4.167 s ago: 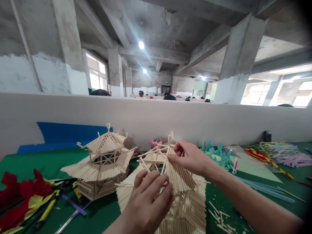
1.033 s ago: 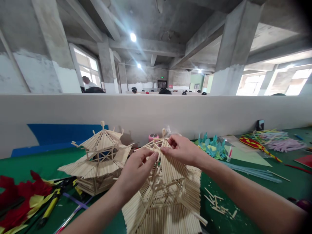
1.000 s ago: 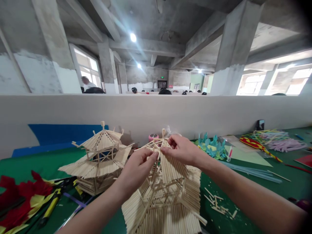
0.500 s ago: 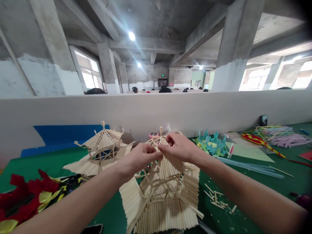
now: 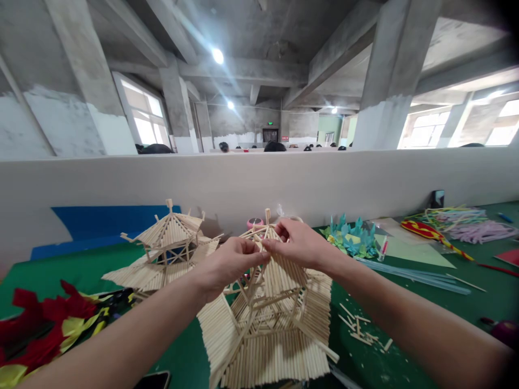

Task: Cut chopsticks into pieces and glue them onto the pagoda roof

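A pagoda model of thin wooden sticks (image 5: pixel 267 329) stands on the green table (image 5: pixel 425 319) straight in front of me. My left hand (image 5: pixel 227 265) and my right hand (image 5: pixel 300 246) meet at its upper roof, just below the top spike. Both pinch small sticks of the roof near the peak, fingers pressed together. A second, finished-looking stick pagoda (image 5: pixel 166 251) stands to the left behind it.
Red and yellow paper flowers (image 5: pixel 44 324) lie at the left; teal paper flowers (image 5: pixel 351 240) and a coloured bundle of sticks (image 5: pixel 462 227) at the right. Loose stick offcuts (image 5: pixel 360 329) are scattered by the model. A grey partition (image 5: pixel 259 178) backs the table; people sit beyond it.
My left hand rose from the lower roof to the peak and now pinches beside my right. The view shifted slightly; the hands have hardly moved in the last half second.
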Tool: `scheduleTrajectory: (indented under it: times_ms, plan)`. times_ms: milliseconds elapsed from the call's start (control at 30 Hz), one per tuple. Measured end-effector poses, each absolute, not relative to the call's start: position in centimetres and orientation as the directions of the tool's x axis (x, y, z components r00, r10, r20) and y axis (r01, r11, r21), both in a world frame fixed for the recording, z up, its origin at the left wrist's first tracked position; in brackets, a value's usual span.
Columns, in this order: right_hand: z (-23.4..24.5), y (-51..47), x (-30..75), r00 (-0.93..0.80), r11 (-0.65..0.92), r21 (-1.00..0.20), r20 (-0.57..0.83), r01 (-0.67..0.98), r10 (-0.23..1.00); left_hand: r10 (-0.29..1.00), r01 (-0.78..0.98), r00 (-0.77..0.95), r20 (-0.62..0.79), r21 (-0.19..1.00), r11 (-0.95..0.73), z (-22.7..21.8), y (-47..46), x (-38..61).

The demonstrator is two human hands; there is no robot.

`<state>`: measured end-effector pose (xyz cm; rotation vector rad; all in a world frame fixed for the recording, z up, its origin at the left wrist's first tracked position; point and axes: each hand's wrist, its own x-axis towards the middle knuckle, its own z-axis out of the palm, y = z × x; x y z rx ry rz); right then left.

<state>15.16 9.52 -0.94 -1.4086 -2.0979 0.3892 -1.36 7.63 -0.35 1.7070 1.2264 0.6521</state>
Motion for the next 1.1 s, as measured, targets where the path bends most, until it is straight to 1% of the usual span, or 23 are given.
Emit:
scheduleTrajectory:
  times_ms: [333, 733, 867, 1100]
  plan:
    - [-0.74, 9.37, 15.15, -0.278, 0.401, -0.538, 0.298, 0.741, 0.913, 0.918, 0.454, 0.391, -0.06, 0.881, -0.136, -0.32, 7.52, -1.42]
    - [-0.95, 9.62, 15.14, -0.281, 0.399, -0.551, 0.289, 0.733, 0.915, 0.931, 0.476, 0.362, -0.045, 0.868, -0.143, -0.43, 7.54, -1.83]
    - [-1.05, 9.77, 15.31, -0.288, 0.406, -0.551, 0.292, 0.729, 0.912, 0.932, 0.465, 0.36, -0.037, 0.874, -0.145, -0.42, 7.49, -2.15]
    - [-1.07, 9.57, 14.94, -0.25, 0.382, -0.526, 0.305, 0.76, 0.919, 0.926, 0.43, 0.377, -0.023, 0.89, -0.153, -0.74, 7.75, -2.17]
